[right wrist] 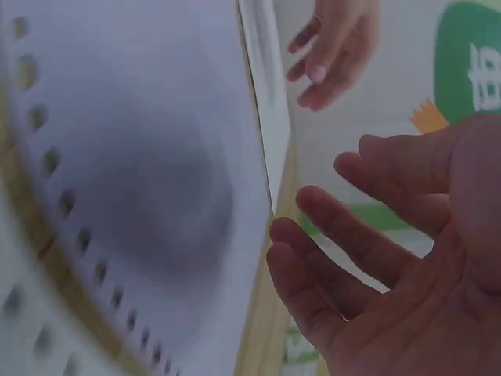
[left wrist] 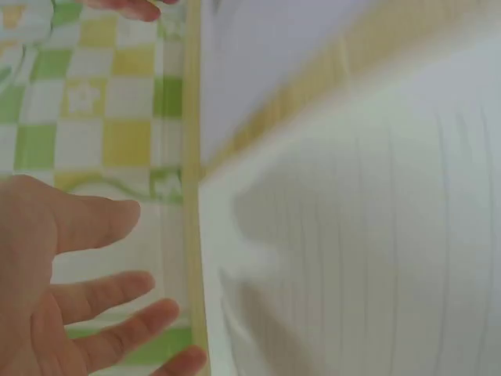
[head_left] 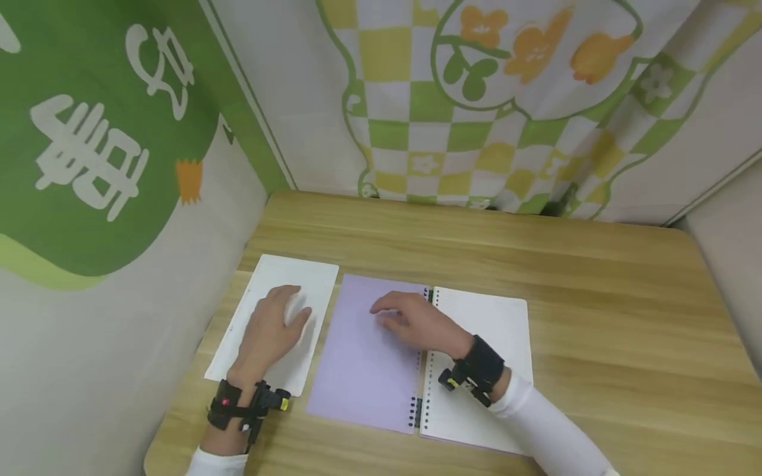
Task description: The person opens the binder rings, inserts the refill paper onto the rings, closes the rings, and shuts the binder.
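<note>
My left hand (head_left: 270,330) hovers over a loose lined white sheet (head_left: 318,274) on the left of the table, its fingers relaxed and holding nothing. In the left wrist view the fingers (left wrist: 117,337) are spread apart above the ruled lines of the paper. My right hand (head_left: 419,320) is over a purple punched cover (head_left: 363,383), with loosely bent fingers and nothing in them. The right wrist view shows its fingers (right wrist: 352,235) apart from the purple surface, with a shadow below. Right of the purple cover lies a white punched page stack (head_left: 488,317), next to dark binder rings (head_left: 419,413).
The wood-grain table (head_left: 607,330) extends to the right and behind the papers. A green wall panel (head_left: 89,132) with white lettering stands at the left. A checked curtain (head_left: 452,132) hangs along the back edge.
</note>
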`<state>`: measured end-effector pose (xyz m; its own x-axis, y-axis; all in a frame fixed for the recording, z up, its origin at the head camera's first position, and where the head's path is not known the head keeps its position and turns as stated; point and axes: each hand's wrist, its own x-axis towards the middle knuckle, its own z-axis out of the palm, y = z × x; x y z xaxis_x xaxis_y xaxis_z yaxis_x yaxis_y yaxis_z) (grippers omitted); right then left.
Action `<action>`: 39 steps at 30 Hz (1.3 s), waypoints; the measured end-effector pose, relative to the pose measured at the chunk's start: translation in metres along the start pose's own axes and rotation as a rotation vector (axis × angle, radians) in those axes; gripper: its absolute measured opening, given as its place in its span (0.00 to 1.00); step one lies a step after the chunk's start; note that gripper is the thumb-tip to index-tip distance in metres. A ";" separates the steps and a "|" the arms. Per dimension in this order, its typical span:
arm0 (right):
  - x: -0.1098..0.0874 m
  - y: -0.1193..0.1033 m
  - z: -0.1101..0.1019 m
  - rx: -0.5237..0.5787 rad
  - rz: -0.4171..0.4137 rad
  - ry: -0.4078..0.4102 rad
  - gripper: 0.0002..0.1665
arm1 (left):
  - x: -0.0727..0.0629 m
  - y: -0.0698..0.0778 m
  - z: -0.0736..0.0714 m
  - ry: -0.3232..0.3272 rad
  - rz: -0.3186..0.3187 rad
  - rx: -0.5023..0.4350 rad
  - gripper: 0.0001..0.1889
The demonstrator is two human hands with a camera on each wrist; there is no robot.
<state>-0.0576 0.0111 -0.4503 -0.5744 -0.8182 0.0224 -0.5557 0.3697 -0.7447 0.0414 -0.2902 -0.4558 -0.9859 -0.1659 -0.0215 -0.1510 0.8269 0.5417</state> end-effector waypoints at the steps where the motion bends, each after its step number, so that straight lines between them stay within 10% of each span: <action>1: 0.009 -0.004 0.007 -0.029 -0.027 -0.028 0.17 | 0.001 -0.008 -0.005 0.014 -0.028 0.017 0.29; 12: 0.057 -0.049 0.071 -0.372 -0.178 -0.325 0.30 | 0.004 -0.063 -0.035 0.017 -0.268 0.102 0.45; 19: 0.055 -0.057 0.081 -0.468 -0.146 -0.343 0.29 | 0.006 -0.068 -0.040 0.025 -0.347 0.013 0.46; 24: 0.055 -0.058 0.080 -0.457 -0.140 -0.348 0.29 | 0.007 -0.071 -0.047 0.054 -0.431 -0.053 0.28; 39: 0.056 -0.058 0.079 -0.418 -0.117 -0.368 0.31 | 0.006 -0.070 -0.059 0.145 -0.440 -0.017 0.17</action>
<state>-0.0100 -0.0912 -0.4582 -0.2893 -0.9359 -0.2011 -0.8366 0.3493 -0.4220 0.0500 -0.3803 -0.4445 -0.8082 -0.5731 -0.1357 -0.5501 0.6523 0.5214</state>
